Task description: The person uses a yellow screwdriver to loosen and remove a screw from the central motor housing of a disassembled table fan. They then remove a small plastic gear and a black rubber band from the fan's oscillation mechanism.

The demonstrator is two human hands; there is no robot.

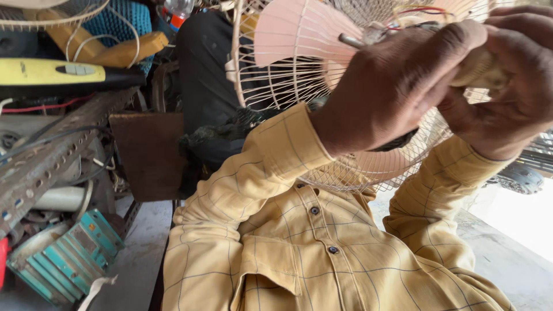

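Between both hands' fingers (461, 43): fan motor (481, 69).

Both hands (449, 86) hold a fan (299, 63) up

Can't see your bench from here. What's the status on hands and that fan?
Left hand and right hand both gripping fan motor. Fan raised close, pink blades inside wire guard. Coloured wires above fingers.
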